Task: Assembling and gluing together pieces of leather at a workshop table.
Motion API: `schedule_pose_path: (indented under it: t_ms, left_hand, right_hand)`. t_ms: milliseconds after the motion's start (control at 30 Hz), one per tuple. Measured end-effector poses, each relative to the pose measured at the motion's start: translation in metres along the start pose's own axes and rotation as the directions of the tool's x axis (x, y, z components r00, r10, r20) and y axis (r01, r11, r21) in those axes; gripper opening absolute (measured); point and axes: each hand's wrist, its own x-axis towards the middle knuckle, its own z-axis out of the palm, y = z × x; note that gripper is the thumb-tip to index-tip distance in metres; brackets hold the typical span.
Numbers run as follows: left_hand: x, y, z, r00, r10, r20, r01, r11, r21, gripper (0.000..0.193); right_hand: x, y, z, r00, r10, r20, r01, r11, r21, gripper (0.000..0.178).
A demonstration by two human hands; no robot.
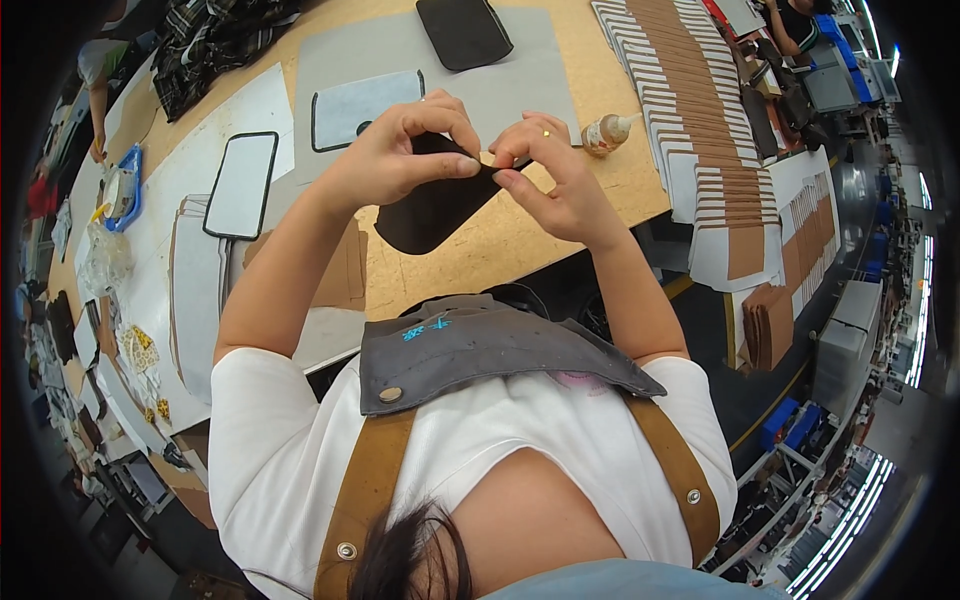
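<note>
Between my two hands, above the table, is a black flat panel [430, 215] with rounded corners, probably leather or a similar sheet. My left hand [410, 150] pinches its upper edge between thumb and fingers. Close beside it, my right hand [555, 180] pinches the same edge, thumb and fingertips pressed together. The panel hangs tilted below the fingers, and part of it is hidden behind my left hand. Just beyond lies a pale panel with a dark border [355, 105]. Another black panel [465, 33] rests farther off on a grey sheet [540, 75].
A small bottle with a pale tip [606, 133] stands right of my hands. Long rows of stacked brown-and-white pieces [690, 80] line the right side. At left lie a dark-edged white panel [242, 185], a blue tray [130, 190] and plaid cloth [205, 50]. Other people work at the far edges.
</note>
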Motion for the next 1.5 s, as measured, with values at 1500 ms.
schedule_pose_path:
  t_ms: [1500]
  left_hand:
    - [-0.036,-0.075,-0.029,0.801,-0.246,-0.546,0.205,0.969,-0.135,0.036]
  right_hand:
    - [-0.009,0.010,-0.005,0.942,-0.284,-0.181,0.163,0.854,-0.494,0.006]
